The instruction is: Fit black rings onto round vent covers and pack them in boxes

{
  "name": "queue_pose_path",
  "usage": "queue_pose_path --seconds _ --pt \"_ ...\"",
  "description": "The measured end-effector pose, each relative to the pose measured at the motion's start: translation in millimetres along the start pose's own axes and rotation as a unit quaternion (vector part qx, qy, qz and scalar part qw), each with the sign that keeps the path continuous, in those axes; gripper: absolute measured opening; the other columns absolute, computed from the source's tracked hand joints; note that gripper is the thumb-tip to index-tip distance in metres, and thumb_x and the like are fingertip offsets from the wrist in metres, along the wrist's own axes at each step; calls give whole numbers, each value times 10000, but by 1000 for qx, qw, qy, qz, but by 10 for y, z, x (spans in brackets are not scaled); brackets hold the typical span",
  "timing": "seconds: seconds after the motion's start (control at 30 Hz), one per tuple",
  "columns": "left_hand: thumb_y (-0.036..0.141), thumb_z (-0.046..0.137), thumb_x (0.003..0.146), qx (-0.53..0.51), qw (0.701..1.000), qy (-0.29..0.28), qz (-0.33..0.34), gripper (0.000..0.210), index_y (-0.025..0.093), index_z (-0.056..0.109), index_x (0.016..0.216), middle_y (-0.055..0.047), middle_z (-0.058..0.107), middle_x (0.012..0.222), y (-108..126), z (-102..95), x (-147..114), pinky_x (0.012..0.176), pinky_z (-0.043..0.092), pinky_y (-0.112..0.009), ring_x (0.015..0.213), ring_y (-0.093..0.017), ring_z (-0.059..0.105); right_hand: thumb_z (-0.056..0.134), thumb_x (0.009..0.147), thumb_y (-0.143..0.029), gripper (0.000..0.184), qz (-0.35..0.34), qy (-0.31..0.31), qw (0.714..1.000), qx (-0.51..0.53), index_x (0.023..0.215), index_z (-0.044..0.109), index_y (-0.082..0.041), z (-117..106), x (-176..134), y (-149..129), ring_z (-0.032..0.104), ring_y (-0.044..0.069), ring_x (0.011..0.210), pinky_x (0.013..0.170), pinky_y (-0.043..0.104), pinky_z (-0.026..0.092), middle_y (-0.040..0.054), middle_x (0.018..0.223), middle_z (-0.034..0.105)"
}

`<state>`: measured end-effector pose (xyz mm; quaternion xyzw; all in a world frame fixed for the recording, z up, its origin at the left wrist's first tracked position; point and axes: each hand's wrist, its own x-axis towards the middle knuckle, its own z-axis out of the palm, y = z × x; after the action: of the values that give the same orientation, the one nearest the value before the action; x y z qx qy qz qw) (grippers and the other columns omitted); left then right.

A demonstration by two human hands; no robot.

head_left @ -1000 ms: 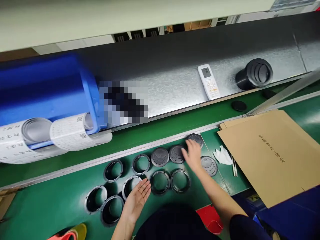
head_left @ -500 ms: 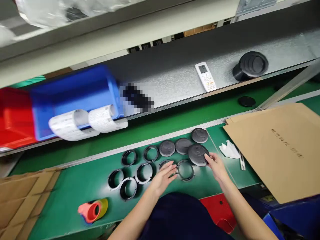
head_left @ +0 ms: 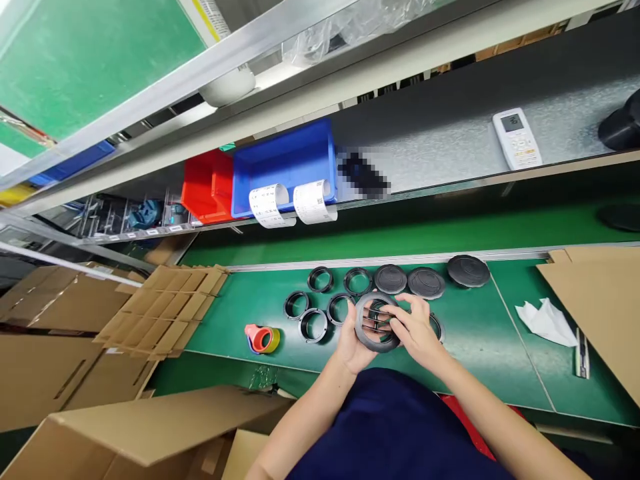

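Two hands meet over the near part of the green bench point(head_left: 475, 347), both on one black round part point(head_left: 376, 322): a ring with slats across its opening, tilted up toward the camera. Left hand point(head_left: 356, 347) cups the part from below and the left side, palm up, forearm coming in from bottom centre. Right hand point(head_left: 416, 331) lies over the part's right edge, fingers point(head_left: 400, 325) curled onto the slats, thumb side up; forearm runs off to bottom right. Both grips are closed on the part, which is held just above the bench surface, not resting on it.

Around it: five open black rings point(head_left: 320, 279) lie flat just left of and beyond the hands, in two loose rows. Three closed black discs point(head_left: 426, 283) lie in a row beyond the right hand. Another ring point(head_left: 437, 327) peeks out from under the right hand. Red and yellow tape roll point(head_left: 261, 338) lies further left. White crumpled cloth point(head_left: 547, 321) well to the right, beside a cardboard sheet point(head_left: 600, 307). On the shelf behind: blue bin point(head_left: 285, 160), red bin point(head_left: 206, 183), white remote point(head_left: 517, 139). Folded cartons point(head_left: 165, 307) sit left.
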<state>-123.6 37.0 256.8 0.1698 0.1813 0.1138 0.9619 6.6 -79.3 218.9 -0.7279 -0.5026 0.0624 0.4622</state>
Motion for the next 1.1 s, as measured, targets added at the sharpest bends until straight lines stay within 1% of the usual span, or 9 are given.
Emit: queue_pose_path --seconds 0.1,0.17,0.33,0.43,0.67,0.73,0.83,1.0,1.1 --pt "704 573 863 19 1000 -23 4 714 168 560 1335 -190 604 1306 -60 -30 -89 1094 347 -608 1268 -389 518 383 1020 -488 403 35 -36 996 78 1125 720 -292 1 -38 -51 356 344 1263 899 542 553 122 1292 433" --pt "717 601 837 24 999 -40 6 763 194 516 1385 -195 569 1356 -77 -33 -117 1083 340 -637 1278 -406 504 365 1023 -518 432 50 -48 990 123 1167 707 -297 -13 -71 -77 368 335 1266 878 524 570 123 1304 433" --pt "771 582 806 15 997 -73 -33 833 201 493 1407 -197 595 1301 -103 -32 -123 1063 329 -677 1252 -420 517 302 1039 -546 494 54 -18 984 166 1248 682 -311 -105 -166 -96 386 310 1311 1146 610 313 100 1346 452" --pt "782 548 816 4 996 -69 -52 778 209 556 1343 -185 621 1242 -144 -41 -111 1059 334 -671 1229 -409 537 276 1038 -565 521 69 -15 983 171 1285 666 -321 -152 -258 -103 361 313 1347 1161 598 293 92 1390 442" --pt "735 502 880 -34 995 -47 -79 641 223 609 1251 -200 568 1324 -243 -72 -68 1043 375 -624 1208 -385 560 232 1038 -571 549 101 -52 970 216 1470 482 -342 -100 -519 -110 253 314 1435 1025 518 498 49 1577 256" --pt "742 499 876 -37 995 -30 -87 669 210 597 1270 -204 568 1316 -257 -58 -67 1040 380 -623 1212 -390 553 220 1043 -562 550 105 -42 973 201 1458 500 -335 -94 -538 -114 247 308 1441 1083 547 437 59 1557 304" --pt "756 499 866 -47 995 -4 -92 689 207 597 1270 -190 593 1265 -264 -18 -78 1045 378 -622 1217 -387 547 216 1049 -557 551 89 -18 981 170 1414 553 -319 -112 -512 -126 278 299 1432 1185 581 265 72 1506 393" --pt "771 442 880 -47 995 -8 -93 729 153 621 1222 -214 597 1258 -245 59 -127 1058 361 -637 1233 -401 536 227 1049 -563 557 80 -15 982 170 1370 596 -296 -142 -442 -145 326 294 1408 1194 564 245 80 1474 441" --pt "769 417 889 -51 994 -21 -90 718 166 627 1217 -210 599 1265 -229 96 -161 1062 337 -664 1228 -407 541 222 1049 -564 567 82 -25 980 181 1361 605 -286 -158 -419 -170 322 290 1413 1200 555 238 83 1465 451"
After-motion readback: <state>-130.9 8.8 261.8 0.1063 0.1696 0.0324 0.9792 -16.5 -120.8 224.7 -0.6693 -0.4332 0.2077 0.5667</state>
